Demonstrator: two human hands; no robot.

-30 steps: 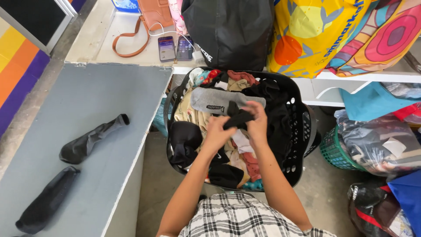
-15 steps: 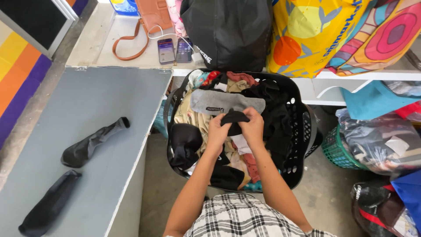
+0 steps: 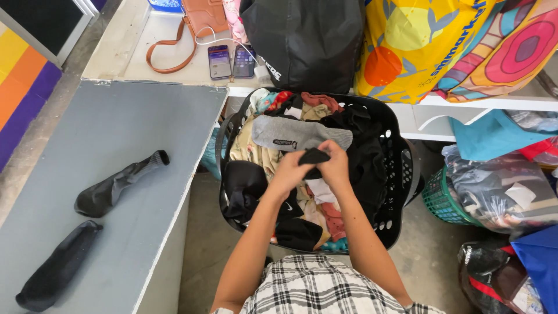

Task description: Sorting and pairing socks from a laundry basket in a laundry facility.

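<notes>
Both my hands meet over the black laundry basket [image 3: 401,174], my left hand [image 3: 289,172] and right hand [image 3: 336,167] with fingers clamped on a small black sock [image 3: 314,156], just above a grey sock [image 3: 299,134] on the clothes pile. Two dark socks [image 3: 119,185] lie well apart on the grey bench [image 3: 122,128].

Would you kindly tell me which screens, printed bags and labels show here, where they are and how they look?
Two phones: side by side on the shelf above the basket, upright rectangles, screens lit.
Yellow bag: top right shelf, orange and blue shapes, blue lettering.
Black bag: behind the basket, small white print.
Grey sock: atop the laundry, small dark logo.
</notes>
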